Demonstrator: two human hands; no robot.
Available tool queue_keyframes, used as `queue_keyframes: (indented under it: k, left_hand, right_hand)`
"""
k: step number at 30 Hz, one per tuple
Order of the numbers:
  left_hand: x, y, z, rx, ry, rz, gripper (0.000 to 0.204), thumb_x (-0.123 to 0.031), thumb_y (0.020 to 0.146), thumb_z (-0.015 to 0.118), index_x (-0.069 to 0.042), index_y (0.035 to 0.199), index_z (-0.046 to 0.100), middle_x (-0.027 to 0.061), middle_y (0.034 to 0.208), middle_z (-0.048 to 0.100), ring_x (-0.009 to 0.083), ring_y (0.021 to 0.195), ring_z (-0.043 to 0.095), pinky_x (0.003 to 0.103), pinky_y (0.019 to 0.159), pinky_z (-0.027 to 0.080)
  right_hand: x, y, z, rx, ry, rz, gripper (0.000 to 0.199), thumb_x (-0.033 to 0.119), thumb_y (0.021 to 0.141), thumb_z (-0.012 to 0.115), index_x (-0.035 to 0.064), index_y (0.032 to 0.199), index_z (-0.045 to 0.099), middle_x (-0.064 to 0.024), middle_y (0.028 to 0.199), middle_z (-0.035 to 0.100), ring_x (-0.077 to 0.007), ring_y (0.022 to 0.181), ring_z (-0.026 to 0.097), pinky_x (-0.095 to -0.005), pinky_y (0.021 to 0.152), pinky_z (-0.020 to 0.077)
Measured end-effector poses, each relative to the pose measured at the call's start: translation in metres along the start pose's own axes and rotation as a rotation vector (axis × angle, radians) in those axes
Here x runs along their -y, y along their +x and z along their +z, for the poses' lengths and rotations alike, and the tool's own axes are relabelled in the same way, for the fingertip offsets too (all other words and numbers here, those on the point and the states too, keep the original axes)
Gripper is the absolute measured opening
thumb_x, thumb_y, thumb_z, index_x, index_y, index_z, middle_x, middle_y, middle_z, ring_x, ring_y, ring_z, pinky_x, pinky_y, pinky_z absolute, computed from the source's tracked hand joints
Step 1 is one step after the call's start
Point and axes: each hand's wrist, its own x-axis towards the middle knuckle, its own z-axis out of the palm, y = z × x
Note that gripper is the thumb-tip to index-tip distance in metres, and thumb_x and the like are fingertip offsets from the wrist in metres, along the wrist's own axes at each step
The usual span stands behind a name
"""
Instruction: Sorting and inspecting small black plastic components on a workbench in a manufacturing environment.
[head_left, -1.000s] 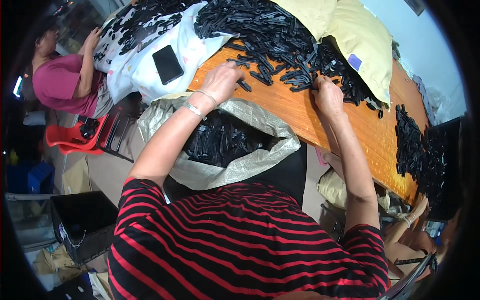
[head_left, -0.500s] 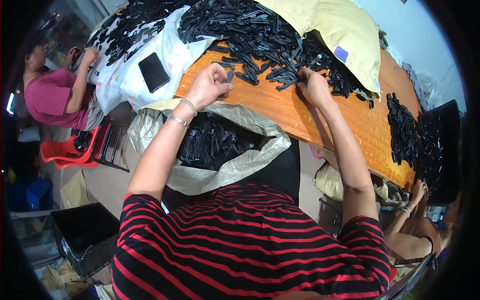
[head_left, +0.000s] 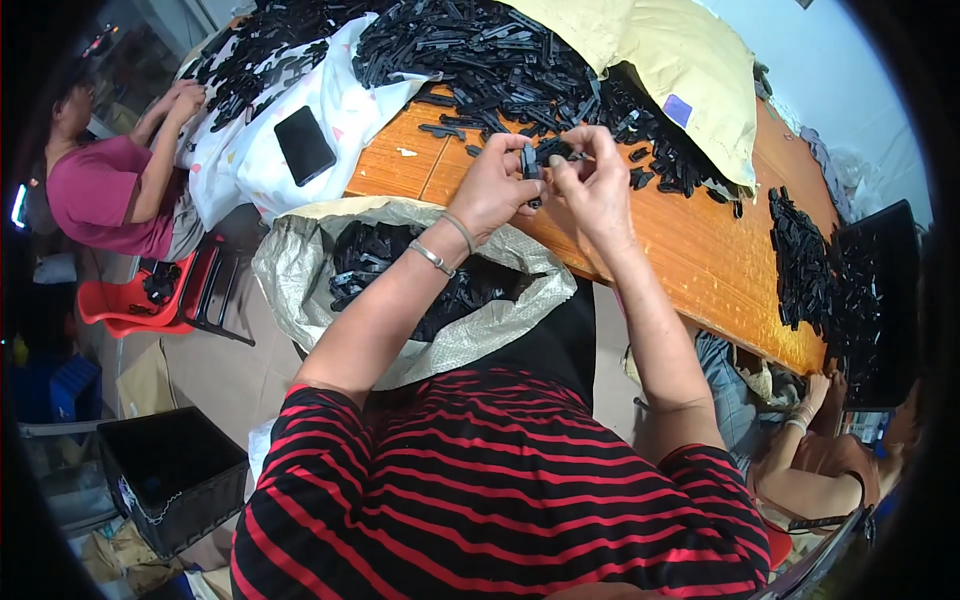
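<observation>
Over the table's near edge, my left hand (head_left: 492, 190) is closed around a small black plastic clip-like part (head_left: 530, 163), held upright between thumb and fingers. Close beside it, my right hand (head_left: 597, 188) pinches more dark plastic parts (head_left: 556, 150), whose outlines blur together. Behind both hands spreads a large heap of long black plastic parts (head_left: 470, 50). Below my left forearm, an open woven sack (head_left: 545, 295) in my lap holds many of the same black parts (head_left: 365, 250).
A black phone (head_left: 305, 146) lies on a white patterned cloth at the left, near a co-worker (head_left: 110, 190). Yellowish sacks (head_left: 680, 70) lie at the back of the wooden table (head_left: 690, 260). Another black pile (head_left: 800, 260) sits right, beside a second person's arm (head_left: 800, 440). A black crate (head_left: 170, 480) stands lower left.
My left hand has moved right and my right hand slightly left, bringing them together with parts in them. The parts near the table edge have shifted or been picked up.
</observation>
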Motion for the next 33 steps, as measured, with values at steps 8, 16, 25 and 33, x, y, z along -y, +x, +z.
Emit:
queue_keyframes:
  k: [8,16,25,33]
  left_hand:
    - [-0.01,-0.015,0.004,-0.032,-0.203,-0.027,0.039,-0.004,0.095,0.052,-0.005,0.131,0.036,0.0078,0.111,0.062,0.0123,0.095,0.063,0.024,0.073,0.055]
    - [-0.011,-0.018,-0.003,-0.035,-0.227,-0.027,0.028,-0.004,0.091,0.059,-0.003,0.118,0.052,0.0047,0.105,0.065,0.0098,0.09,0.063,0.021,0.071,0.052]
    - [-0.009,-0.02,-0.01,-0.002,-0.192,-0.014,0.026,-0.001,0.087,0.063,-0.001,0.112,0.057,0.0033,0.096,0.065,0.0085,0.082,0.062,0.021,0.07,0.052]
    - [-0.008,-0.02,-0.013,0.007,-0.163,-0.038,0.025,0.0,0.085,0.063,0.0,0.11,0.06,0.0029,0.094,0.064,0.0076,0.08,0.061,0.021,0.07,0.051]
  right_hand:
    - [0.004,-0.031,0.004,-0.066,-0.004,-0.097,0.02,-0.003,0.077,0.069,0.0019,0.09,0.055,-0.0053,0.092,0.064,-0.0068,0.054,0.049,-0.0227,0.052,0.0424]
    - [0.007,-0.037,0.001,0.0,0.162,0.023,0.018,-0.002,0.083,0.067,-0.0005,0.099,0.06,-0.0039,0.096,0.064,-0.004,0.06,0.053,-0.0193,0.056,0.0451]
    - [0.015,-0.029,-0.005,0.134,0.6,0.632,0.017,0.003,0.087,0.065,-0.0013,0.104,0.06,-0.0065,0.085,0.066,-0.0092,0.065,0.062,-0.0205,0.058,0.0512]
    - [0.008,-0.025,-0.009,0.234,0.435,0.618,0.02,0.005,0.086,0.068,-0.0028,0.102,0.06,-0.0041,0.078,0.064,-0.0079,0.063,0.059,-0.0201,0.057,0.0492]
